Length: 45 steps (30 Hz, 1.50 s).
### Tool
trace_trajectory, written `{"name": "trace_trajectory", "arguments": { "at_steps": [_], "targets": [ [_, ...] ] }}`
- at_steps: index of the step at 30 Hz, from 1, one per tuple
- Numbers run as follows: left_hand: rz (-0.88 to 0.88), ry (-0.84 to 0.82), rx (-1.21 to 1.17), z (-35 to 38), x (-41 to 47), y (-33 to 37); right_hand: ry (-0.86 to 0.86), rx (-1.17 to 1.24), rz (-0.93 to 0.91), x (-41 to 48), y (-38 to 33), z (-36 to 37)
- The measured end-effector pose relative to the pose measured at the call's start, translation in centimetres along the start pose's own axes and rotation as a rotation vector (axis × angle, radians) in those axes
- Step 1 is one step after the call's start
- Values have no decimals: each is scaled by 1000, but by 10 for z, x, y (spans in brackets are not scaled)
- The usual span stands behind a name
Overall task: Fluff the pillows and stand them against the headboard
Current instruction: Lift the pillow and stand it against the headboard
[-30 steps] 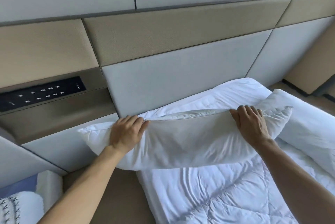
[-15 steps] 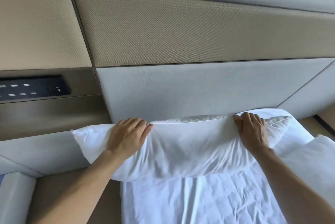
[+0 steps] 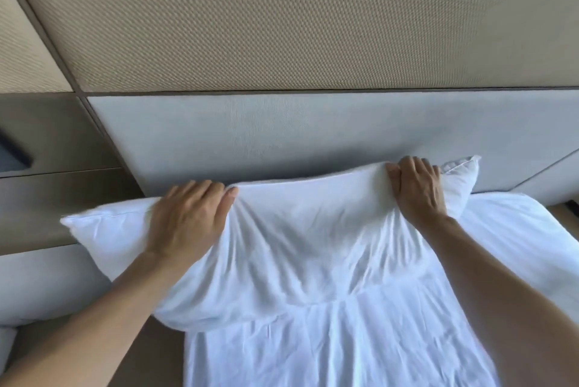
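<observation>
Two hands (image 3: pixel 188 223) (image 3: pixel 418 187), one pillow (image 3: pixel 300 239)

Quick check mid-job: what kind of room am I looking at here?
Most likely a hotel bedroom. A padded panel headboard covers the wall, a white pillow held by the left hand and right hand sits on white bedding, and a dark wall control panel shows at left.

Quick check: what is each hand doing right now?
Left hand: closed on the pillow, gripping its top edge.
Right hand: closed on the pillow's top edge.
</observation>
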<state>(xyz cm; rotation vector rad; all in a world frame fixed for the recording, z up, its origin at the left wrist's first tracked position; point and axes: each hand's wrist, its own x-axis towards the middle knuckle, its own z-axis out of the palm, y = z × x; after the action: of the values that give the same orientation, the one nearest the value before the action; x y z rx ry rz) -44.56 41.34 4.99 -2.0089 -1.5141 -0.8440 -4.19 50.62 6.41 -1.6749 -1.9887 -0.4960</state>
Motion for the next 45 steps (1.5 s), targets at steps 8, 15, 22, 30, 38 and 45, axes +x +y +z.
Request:
{"name": "trace_trajectory", "arguments": {
  "at_steps": [8, 15, 22, 30, 38, 45],
  "targets": [
    [-27, -56, 63, 20, 18, -11, -31, 33, 54, 10, -3, 25],
    [-51, -157, 78, 30, 4, -11, -138, -29, 41, -6, -1, 35],
    [-18, 8, 101, 16, 38, -6, 51, 54, 103, -3, 6, 14],
    [-56, -199, 124, 36, 8, -10, -164, -2, 103, -16, -3, 29],
    [-48, -291, 103, 20, 11, -12, -85, 30, 141, 1, -8, 9],
    [-40, -398, 56, -7, 8, 13, -293, -65, 167, -16, -25, -34]
  ]
}}
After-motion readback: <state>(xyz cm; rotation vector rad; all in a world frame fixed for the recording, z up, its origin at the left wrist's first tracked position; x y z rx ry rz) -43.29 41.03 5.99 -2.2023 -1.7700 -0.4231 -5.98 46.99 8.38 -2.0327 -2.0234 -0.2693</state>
